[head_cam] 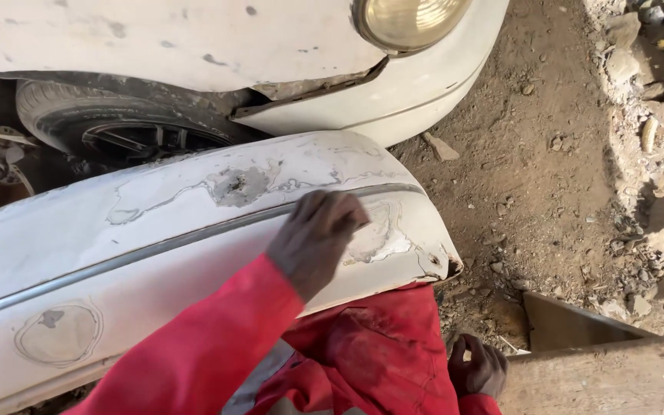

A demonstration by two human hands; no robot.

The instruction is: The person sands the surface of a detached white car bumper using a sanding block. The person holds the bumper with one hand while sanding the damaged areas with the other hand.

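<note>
A detached white car bumper (155, 253) lies across my lap, with a grey trim strip along it and patches of sanded, peeling paint. My left hand (315, 240), at the end of a red sleeve, presses on the bumper near its right end, next to a worn patch (378, 234). Its fingers are bent and I see only its back, so anything under it is hidden. My right hand (479, 370) rests low at the right beside my red-clad knee (378, 346), fingers curled closed, away from the bumper.
A white car (194, 46) stands just behind the bumper, with its headlight (409, 21) and front tyre (117, 127) in view. Bare dirt (539, 154) lies to the right, with stones and rubble (655, 138) along its far edge. A wooden plank (601, 376) sits at the bottom right.
</note>
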